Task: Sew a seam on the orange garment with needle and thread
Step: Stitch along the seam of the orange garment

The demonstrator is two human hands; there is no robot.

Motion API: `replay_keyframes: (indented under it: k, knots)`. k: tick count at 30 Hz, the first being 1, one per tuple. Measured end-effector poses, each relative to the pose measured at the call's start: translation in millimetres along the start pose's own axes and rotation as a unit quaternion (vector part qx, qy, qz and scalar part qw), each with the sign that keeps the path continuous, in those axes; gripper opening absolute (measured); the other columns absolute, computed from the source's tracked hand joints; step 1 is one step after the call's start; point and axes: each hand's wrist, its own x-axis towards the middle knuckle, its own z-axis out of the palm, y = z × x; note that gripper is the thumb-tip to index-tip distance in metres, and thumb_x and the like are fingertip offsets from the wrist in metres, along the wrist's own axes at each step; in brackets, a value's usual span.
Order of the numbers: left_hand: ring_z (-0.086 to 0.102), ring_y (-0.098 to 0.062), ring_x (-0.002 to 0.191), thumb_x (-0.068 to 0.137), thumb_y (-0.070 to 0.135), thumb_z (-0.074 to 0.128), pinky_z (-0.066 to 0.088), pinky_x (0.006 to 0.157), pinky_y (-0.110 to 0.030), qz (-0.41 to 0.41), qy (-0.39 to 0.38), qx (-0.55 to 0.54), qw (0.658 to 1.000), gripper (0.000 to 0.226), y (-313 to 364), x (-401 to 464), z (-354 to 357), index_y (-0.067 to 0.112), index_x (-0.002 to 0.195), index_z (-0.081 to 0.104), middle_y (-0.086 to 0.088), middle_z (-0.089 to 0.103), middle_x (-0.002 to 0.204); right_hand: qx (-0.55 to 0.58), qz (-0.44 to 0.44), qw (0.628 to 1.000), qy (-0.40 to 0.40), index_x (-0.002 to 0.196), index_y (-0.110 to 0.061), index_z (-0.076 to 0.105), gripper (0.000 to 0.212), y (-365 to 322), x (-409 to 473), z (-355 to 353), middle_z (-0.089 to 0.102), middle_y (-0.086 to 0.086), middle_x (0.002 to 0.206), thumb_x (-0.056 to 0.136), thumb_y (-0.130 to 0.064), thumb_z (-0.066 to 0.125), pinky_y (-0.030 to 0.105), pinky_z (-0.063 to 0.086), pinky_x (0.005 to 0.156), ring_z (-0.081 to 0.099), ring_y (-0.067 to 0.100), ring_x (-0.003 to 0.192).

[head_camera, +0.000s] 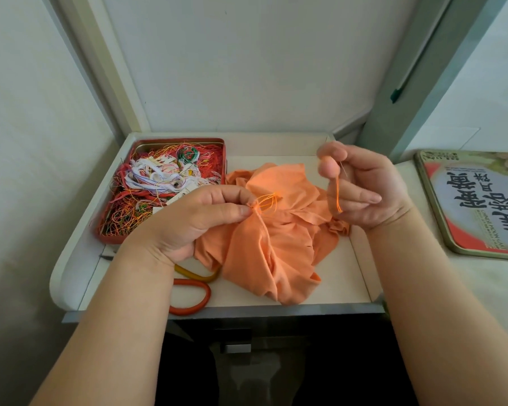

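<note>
Fingers (pixel 241 210) of left hand (pixel 194 218) pinch orange garment (pixel 270 244); right hand (pixel 361 186) raised.

A white tray-like table top (pixel 329 284) with raised edges carries everything. At its ten o'clock corner sits a red tin (pixel 222 159) heaped with tangled threads. The orange garment (pixel 276 247) lies crumpled at the centre. Orange-handled scissors (pixel 198 300) rest at seven o'clock, near the front edge. At three o'clock, on the adjoining white surface (pixel 481 285), lies a printed tin lid (pixel 475 203).
</note>
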Motion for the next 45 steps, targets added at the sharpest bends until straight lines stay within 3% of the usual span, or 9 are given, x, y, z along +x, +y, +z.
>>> replay_keyframes:
  k: [7, 21, 24, 28, 32, 36, 39, 43, 45]
  knots:
    - [0.064, -0.009, 0.064, 0.069, 0.014, 0.07, 0.053, 0.062, -0.019, -0.013, -0.046, 0.011, 0.999, 0.009, -5, 5, 4, 0.013, 0.078, 0.073, -0.003, 0.067, 0.072, -0.141, -0.203, 0.935, 0.254, 0.073, -0.017, 0.044, 0.031, 13, 26, 2, 0.06, 0.003, 0.132, 0.101, -0.019, 0.031, 0.012, 0.016, 0.027, 0.024, 0.002, 0.029]
    - [0.063, -0.008, 0.064, 0.078, 0.006, 0.064, 0.052, 0.062, -0.018, -0.008, -0.081, 0.036, 0.996, 0.011, -3, 5, 12, 0.013, 0.077, 0.072, 0.0, 0.066, 0.07, -0.141, -0.287, 0.828, 0.461, 0.072, -0.016, 0.044, 0.028, 17, 36, -26, 0.058, 0.006, 0.135, 0.099, -0.012, 0.037, 0.017, 0.027, 0.035, 0.035, 0.007, 0.038]
    - [0.064, -0.007, 0.064, 0.079, 0.005, 0.062, 0.051, 0.061, -0.018, -0.011, -0.089, 0.036, 0.995, 0.014, -2, 4, 13, 0.013, 0.077, 0.073, 0.001, 0.067, 0.069, -0.058, -0.313, 0.823, 0.47, 0.082, -0.01, 0.044, 0.019, 16, 33, -35, 0.052, 0.02, 0.131, 0.1, -0.007, 0.038, 0.017, 0.04, 0.036, 0.069, 0.02, 0.059]
    - [0.064, -0.007, 0.064, 0.078, 0.006, 0.064, 0.051, 0.062, -0.017, -0.015, -0.085, 0.031, 0.996, 0.011, -2, 5, 13, 0.013, 0.078, 0.073, 0.001, 0.067, 0.07, -0.084, -0.319, 0.82, 0.468, 0.083, -0.008, 0.047, 0.018, 19, 35, -37, 0.052, 0.015, 0.124, 0.101, -0.011, 0.041, 0.034, 0.058, 0.057, 0.07, 0.04, 0.091]
    - [0.062, -0.007, 0.067, 0.075, 0.011, 0.068, 0.051, 0.064, -0.018, -0.013, -0.078, 0.029, 0.996, 0.008, -2, 5, 12, 0.016, 0.078, 0.073, 0.002, 0.066, 0.073, -0.237, -0.28, 0.8, 0.475, 0.083, -0.012, 0.05, 0.023, 23, 42, -16, 0.054, 0.004, 0.135, 0.103, -0.019, 0.04, 0.046, 0.058, 0.079, 0.067, 0.033, 0.103]
    - [0.062, -0.006, 0.069, 0.077, 0.01, 0.06, 0.049, 0.065, -0.016, 0.008, -0.017, 0.042, 0.999, 0.016, 0, 4, 10, 0.019, 0.074, 0.073, 0.004, 0.066, 0.074, -0.479, -0.206, 0.722, 0.455, 0.078, -0.017, 0.047, 0.029, 41, 51, 18, 0.061, -0.006, 0.129, 0.105, -0.023, 0.036, 0.038, 0.052, 0.092, 0.069, 0.018, 0.102]
    - [0.063, -0.004, 0.074, 0.078, 0.008, 0.066, 0.049, 0.07, -0.015, 0.047, 0.054, 0.073, 0.995, 0.01, 4, 3, 9, 0.017, 0.078, 0.07, 0.006, 0.068, 0.077, -0.53, -0.18, 0.721, 0.408, 0.081, -0.013, 0.047, 0.03, 58, 54, 38, 0.068, 0.002, 0.116, 0.106, -0.021, 0.033, 0.029, 0.055, 0.078, 0.071, 0.017, 0.084]
    - [0.063, 0.004, 0.076, 0.087, 0.002, 0.063, 0.046, 0.073, -0.009, 0.093, 0.156, 0.173, 0.968, 0.015, 5, 4, 11, 0.014, 0.083, 0.068, 0.012, 0.071, 0.074, -0.617, -0.181, 0.625, 0.442, 0.081, -0.015, 0.05, 0.03, 65, 55, 50, 0.065, 0.004, 0.079, 0.105, -0.022, 0.035, 0.024, 0.045, 0.053, 0.051, 0.008, 0.054]
    - [0.064, 0.004, 0.077, 0.087, 0.004, 0.064, 0.047, 0.074, -0.008, 0.093, 0.19, 0.189, 0.959, 0.014, 4, 6, 11, 0.017, 0.083, 0.069, 0.011, 0.072, 0.074, -0.627, -0.162, 0.624, 0.436, 0.079, -0.017, 0.052, 0.03, 63, 53, 53, 0.051, -0.001, 0.065, 0.105, -0.024, 0.037, 0.019, 0.035, 0.049, 0.041, 0.004, 0.05]
